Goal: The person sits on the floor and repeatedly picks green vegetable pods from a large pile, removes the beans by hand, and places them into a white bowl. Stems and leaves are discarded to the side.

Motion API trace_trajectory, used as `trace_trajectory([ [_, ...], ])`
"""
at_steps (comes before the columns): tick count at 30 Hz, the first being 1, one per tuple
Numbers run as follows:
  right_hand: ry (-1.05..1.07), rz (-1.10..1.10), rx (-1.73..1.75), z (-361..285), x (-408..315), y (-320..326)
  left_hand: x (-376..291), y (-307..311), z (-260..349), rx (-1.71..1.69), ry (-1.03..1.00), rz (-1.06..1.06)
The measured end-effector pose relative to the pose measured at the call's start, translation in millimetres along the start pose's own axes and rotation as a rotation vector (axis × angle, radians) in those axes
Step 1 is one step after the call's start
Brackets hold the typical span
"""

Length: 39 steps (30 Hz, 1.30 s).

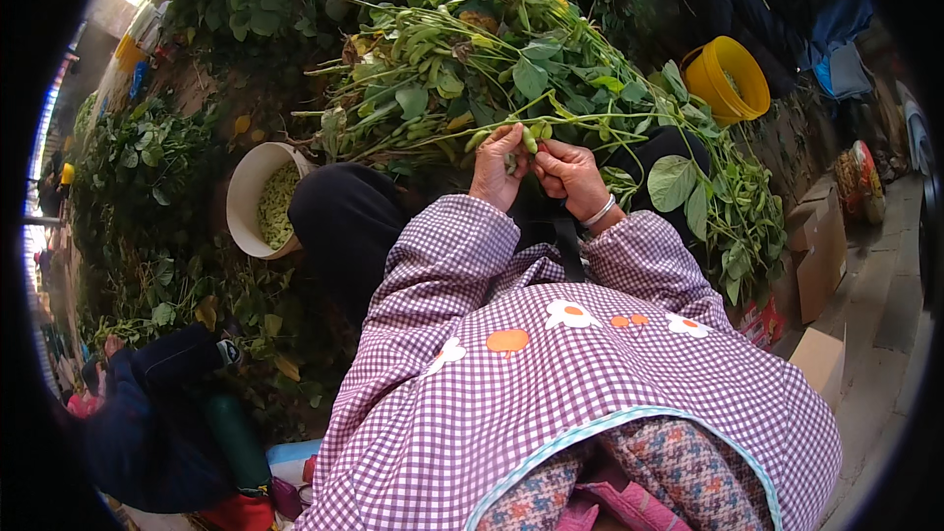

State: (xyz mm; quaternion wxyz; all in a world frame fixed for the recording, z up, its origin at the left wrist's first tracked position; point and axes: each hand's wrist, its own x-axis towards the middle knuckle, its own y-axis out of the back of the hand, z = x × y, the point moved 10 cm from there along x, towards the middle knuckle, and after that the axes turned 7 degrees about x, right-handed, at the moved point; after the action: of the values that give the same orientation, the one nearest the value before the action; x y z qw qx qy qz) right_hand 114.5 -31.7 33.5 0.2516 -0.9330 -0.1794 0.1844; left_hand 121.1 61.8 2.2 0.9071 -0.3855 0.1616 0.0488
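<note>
My left hand (498, 168) pinches a plump green soybean pod (529, 139) between thumb and fingertips. Something pale green, perhaps shelled beans, shows against its curled fingers. Close beside it, my right hand (575, 175) has thumb and forefinger closed at the pod's lower end; a silvery bracelet (599, 211) circles that wrist. Just behind the hands, a large heap of cut soybean plants (472, 66), with pods and leaves on the stems, lies across my knees' far side. To the left of my knee, a white bucket (240, 195) holds many shelled green beans (278, 206).
A yellow bucket (726, 81) stands tilted at the right, near a person's dark-clad leg (730, 0). Cardboard boxes (818, 258) sit on the paving. More plants (140, 184) cover the left ground. Another person in dark clothing (147, 420) sits at lower left.
</note>
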Motion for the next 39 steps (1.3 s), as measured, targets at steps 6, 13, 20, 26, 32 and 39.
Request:
trace_trajectory([
  [6, 0.482, 0.141, -0.693, -28, 1, 6, -10, -8, 15, 0.32, -0.151, 0.119],
  [13, 0.507, 0.137, -0.613, -28, 3, 11, -7, -12, 15, 0.423, -0.26, 0.119],
  [20, 0.237, 0.154, -0.27, -19, 7, 17, -6, -11, 8, 0.22, -0.184, 0.072],
  [26, 0.574, 0.209, -0.581, -39, -1, 3, -5, -6, 6, 0.102, -0.137, 0.117],
  [32, 0.602, 0.22, -0.695, -39, 2, -4, -5, 10, -1, 0.066, -0.126, 0.2],
  [39, 0.393, 0.228, -0.271, -42, 18, 9, -31, -8, 0, 0.096, -0.006, 0.1],
])
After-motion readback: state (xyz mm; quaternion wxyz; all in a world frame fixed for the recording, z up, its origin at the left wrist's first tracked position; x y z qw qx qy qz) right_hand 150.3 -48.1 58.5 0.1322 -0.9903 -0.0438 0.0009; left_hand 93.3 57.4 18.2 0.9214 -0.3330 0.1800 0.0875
